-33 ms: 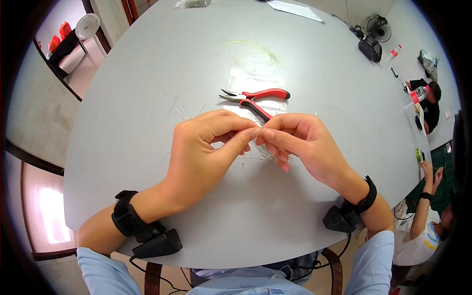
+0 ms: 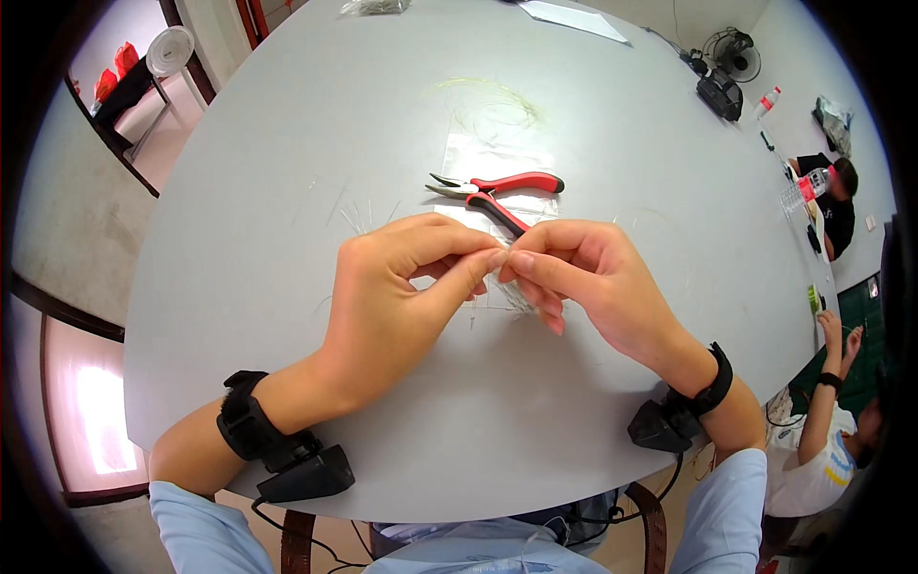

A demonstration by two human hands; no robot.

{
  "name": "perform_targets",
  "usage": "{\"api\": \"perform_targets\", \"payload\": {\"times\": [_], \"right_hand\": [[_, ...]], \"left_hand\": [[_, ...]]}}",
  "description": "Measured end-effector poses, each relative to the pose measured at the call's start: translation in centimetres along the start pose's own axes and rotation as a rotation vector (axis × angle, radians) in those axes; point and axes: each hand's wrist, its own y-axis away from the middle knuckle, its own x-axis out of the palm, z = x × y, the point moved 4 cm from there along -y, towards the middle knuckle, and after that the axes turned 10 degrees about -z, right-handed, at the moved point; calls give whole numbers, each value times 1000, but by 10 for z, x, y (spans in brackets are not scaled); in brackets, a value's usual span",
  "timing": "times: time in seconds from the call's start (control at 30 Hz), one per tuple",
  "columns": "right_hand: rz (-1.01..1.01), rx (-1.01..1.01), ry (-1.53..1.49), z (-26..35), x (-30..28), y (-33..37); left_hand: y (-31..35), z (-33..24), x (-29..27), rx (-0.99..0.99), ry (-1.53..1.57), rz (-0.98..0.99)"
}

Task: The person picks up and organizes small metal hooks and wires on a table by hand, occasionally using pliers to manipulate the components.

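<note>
Left hand (image 2: 406, 292) and right hand (image 2: 607, 282) meet at the fingertips

We see both hands drawn together over the grey table (image 2: 239, 258), each thumb pressed to its forefinger, the two pinches touching or almost so. Whether anything thin runs between them is too small for us to tell. The right hand's other fingers curl loosely below.

Just under the joined fingertips we find a bundle of fine clear strands (image 2: 517, 297), partly covered by the right hand; we cannot tell whether it lies on the table or hangs from the fingers.

Right beyond the hands lie the pliers (image 2: 472, 191), red and black at the handles, their jaws parted and pointing left. One handle runs down behind the fingers. They rest on a clear plastic packet (image 2: 464, 153), and past them we make out a loose coil of pale yellow-green line (image 2: 523, 101). More loose strands (image 2: 359, 218) lie beyond the left hand.

We notice a black wrist device on the left forearm (image 2: 304, 471) and another on the right forearm (image 2: 665, 426). Off to our right, a co-worker in a white shirt (image 2: 811, 469) has both hands raised.
</note>
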Motion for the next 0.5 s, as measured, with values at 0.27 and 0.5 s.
{"api": "perform_targets", "payload": {"times": [0.27, 0.5], "right_hand": [[-154, -156, 111, 5, -6, 3], [-140, -397, 264, 9, -5, 6]], "left_hand": [[0, 4, 1, -106, -49, 3], [1, 5, 5, -195, 58, 66]]}}
